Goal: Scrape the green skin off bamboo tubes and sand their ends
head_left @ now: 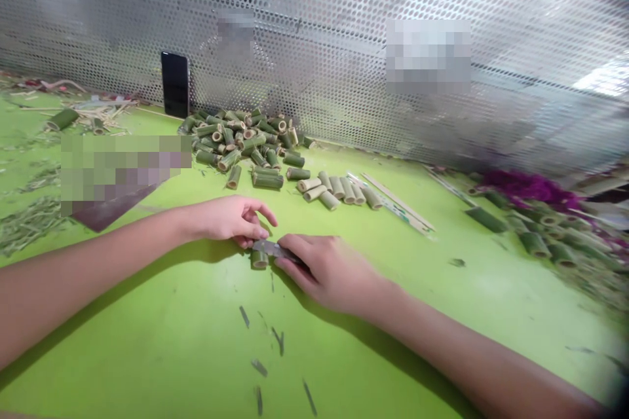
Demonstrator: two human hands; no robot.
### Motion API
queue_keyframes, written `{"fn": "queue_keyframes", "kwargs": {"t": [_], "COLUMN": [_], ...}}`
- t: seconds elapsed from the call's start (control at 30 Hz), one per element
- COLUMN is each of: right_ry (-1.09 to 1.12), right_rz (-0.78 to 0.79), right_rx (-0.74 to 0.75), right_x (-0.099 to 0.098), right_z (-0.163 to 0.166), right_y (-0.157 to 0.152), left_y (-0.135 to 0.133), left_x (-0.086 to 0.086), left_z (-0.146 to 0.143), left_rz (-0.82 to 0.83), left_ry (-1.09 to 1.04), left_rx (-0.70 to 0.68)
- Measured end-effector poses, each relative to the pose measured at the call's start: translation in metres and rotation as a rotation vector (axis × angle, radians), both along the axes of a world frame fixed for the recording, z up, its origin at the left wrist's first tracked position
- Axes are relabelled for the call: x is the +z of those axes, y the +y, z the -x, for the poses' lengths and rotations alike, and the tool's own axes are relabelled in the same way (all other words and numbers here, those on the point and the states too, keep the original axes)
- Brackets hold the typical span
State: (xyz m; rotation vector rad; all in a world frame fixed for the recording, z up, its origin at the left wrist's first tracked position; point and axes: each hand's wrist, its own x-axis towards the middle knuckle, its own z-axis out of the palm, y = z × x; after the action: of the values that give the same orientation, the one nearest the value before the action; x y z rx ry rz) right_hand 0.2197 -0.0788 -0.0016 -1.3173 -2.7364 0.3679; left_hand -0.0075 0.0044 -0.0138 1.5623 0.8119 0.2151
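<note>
Here, my right hand grasps a knife, pointing left across a tube aimed lengthwise at me. Whether my left hand grips it, I can't tell.

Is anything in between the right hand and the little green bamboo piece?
Yes, the knife: the right hand grips it, and its blade crosses over the bamboo piece. Nothing else shows between them.

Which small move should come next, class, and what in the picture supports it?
Probably, the right hand should draw the knife along the bamboo piece to shave off some skin: the knife lies across the piece, the left hand is at the far end, and dark green shavings lie nearby on the table.
</note>
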Motion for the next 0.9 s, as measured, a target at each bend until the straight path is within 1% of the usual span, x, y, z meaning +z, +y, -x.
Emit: {"fn": "queue_keyframes", "kwargs": {"t": [0.17,0.37,0.43,0.5,0.57,0.63,0.77,0.9], "right_ry": [0.035,0.058,0.066,0.083,0.105,0.109,0.043,0.003], "right_rz": [-0.035,0.046,0.096,0.157,0.187,0.133,-0.061,-0.13], "right_rx": [0.026,0.059,0.111,0.198,0.256,0.214,0.045,0.034], "right_x": [-0.002,-0.003,0.0,0.003,0.005,0.003,-0.003,-0.007], "right_z": [0.007,0.002,-0.002,-0.008,-0.013,-0.017,-0.016,-0.01], "right_y": [0.001,0.003,-0.001,-0.007,-0.012,-0.012,0.0,0.007], "left_y": [-0.002,0.0,0.002,0.005,0.008,0.008,0.005,0.003], "left_x": [0.002,0.0,-0.003,-0.006,-0.008,-0.008,-0.002,0.003], "left_z": [-0.003,0.001,0.004,0.006,0.007,0.007,0.004,0.004], "left_rz": [0.003,0.048,0.065,0.072,0.072,0.079,0.095,0.109], "left_ry": [-0.001,-0.031,-0.034,-0.031,-0.028,-0.027,-0.017,-0.042], "left_rx": [0.036,0.004,0.022,0.051,0.065,0.047,-0.006,-0.05]}}
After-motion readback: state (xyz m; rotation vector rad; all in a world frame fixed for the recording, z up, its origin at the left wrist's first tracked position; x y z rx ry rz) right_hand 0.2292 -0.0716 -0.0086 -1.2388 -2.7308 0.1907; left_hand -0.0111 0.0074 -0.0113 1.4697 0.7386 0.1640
